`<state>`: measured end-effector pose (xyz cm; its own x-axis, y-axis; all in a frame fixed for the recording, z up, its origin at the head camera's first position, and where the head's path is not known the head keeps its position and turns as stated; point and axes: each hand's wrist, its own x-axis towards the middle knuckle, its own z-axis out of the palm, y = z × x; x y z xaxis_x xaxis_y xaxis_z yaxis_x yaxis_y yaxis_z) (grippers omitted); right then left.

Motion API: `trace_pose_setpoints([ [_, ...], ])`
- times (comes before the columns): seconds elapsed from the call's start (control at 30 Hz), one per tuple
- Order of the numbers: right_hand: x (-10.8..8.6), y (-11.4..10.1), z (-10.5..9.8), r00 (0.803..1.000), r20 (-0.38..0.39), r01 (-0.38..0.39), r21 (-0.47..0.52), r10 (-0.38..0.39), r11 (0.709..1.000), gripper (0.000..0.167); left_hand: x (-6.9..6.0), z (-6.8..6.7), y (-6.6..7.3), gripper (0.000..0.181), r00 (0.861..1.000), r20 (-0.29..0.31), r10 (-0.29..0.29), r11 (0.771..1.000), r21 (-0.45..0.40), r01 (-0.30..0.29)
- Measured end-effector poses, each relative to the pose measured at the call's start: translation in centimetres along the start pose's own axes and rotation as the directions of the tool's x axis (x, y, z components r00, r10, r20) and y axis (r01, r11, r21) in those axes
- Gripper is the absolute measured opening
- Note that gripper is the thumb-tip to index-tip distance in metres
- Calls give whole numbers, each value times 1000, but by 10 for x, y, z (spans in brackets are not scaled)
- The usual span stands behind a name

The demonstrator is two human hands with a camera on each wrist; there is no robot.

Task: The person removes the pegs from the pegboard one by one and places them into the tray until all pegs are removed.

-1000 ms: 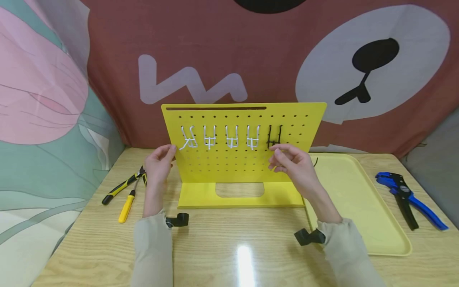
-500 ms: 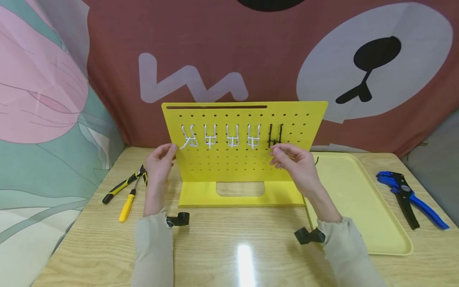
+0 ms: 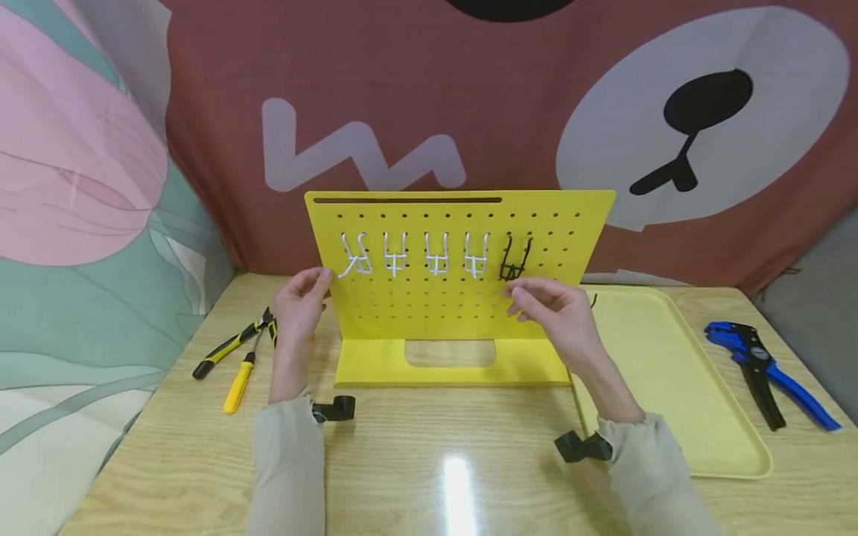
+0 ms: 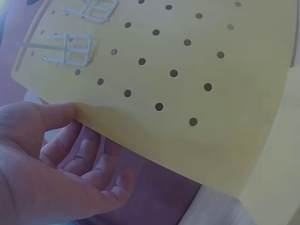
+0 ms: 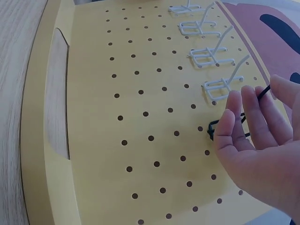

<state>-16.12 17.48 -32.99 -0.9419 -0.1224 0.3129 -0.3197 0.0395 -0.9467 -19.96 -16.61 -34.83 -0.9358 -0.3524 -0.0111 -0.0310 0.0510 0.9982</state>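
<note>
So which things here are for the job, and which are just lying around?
For the job:
yellow pegboard, held by the left hand
black wire hook, pinched by the right hand
four white wire hooks

Seemingly lying about:
pliers
yellow screwdriver
blue-and-black wire stripper
yellow tray, though maybe for parts

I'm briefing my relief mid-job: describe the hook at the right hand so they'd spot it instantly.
In the head view, find the upright yellow pegboard in the middle of the table. Follow the row of hooks across it to the right end, where the right hand pinches the black wire hook. Its colour sets it apart: the four white hooks are all to its left.
</note>
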Motion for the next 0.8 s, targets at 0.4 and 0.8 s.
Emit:
trace_pose_setpoints([
  [0.4, -10, -12, -12, 1000, 12, 16, 77, -17, 997, 17, 1, 1, 2, 33, 999, -8, -39, 999, 4, 39],
  [0.8, -25, -12, -34, 996, 89, -26, 229, 6, 973, 24, 1, 1, 2, 33, 1000, -4, -31, 999, 13, 31],
])
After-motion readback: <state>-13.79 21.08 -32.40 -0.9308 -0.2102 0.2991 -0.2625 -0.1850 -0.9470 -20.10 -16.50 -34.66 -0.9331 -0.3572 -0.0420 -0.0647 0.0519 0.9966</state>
